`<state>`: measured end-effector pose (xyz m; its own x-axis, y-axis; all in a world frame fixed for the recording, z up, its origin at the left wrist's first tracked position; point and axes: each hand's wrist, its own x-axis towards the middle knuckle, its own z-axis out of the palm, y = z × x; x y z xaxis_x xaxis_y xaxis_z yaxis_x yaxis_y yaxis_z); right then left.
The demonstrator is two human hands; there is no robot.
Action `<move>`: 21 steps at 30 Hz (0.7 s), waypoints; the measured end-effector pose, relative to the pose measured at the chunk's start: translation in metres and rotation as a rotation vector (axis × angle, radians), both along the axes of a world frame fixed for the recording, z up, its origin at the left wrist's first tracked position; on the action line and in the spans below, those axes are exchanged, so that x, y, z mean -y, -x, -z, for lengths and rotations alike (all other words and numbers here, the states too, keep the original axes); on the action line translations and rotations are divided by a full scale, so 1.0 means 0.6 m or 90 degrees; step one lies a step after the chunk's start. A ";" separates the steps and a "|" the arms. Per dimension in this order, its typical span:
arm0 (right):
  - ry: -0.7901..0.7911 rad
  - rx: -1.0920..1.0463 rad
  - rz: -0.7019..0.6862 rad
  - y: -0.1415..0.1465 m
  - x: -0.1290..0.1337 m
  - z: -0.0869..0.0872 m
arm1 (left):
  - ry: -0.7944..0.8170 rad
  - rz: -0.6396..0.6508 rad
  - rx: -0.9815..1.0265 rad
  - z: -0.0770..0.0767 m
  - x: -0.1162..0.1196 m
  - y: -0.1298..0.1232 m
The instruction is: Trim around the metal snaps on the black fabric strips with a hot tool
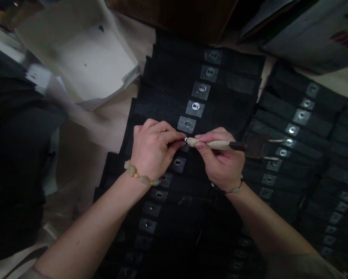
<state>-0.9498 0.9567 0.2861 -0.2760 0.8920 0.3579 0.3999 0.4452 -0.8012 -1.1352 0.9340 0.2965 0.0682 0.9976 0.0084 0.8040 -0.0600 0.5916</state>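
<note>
My right hand (223, 161) is closed around a tool with a pale handle (218, 145). The tool has a dark neck and a blurred dark far end with two shiny edges pointing right; its kind is unclear. The rounded tip of the handle meets the fingertips of my left hand (155, 143). Those fingers pinch a small shiny metal piece (186, 140), mostly hidden. Beneath both hands lies an overlapping row of black fabric pieces (168, 87). Each bears a clear square patch with a round metal snap (196, 106) or a dark slot.
More overlapping black pieces (278, 104) with the same patches run down the right side. Pale cardboard sheets (83, 50) lie at upper left. A brown box (174, 15) stands at the back, beside a printed carton (316, 38). Dark cloth (17, 155) fills the left edge.
</note>
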 end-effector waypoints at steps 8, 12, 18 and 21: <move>-0.020 0.143 -0.060 0.013 -0.014 -0.018 | 0.007 -0.001 0.003 0.001 0.001 0.004; -0.007 0.050 -0.021 0.007 -0.012 -0.012 | -0.004 0.003 0.003 0.003 0.001 0.005; 0.004 0.030 -0.016 0.012 -0.010 -0.009 | 0.001 0.003 -0.005 0.002 0.001 0.005; -0.019 0.072 -0.045 0.022 -0.015 -0.015 | 0.000 0.001 0.001 0.003 0.001 0.006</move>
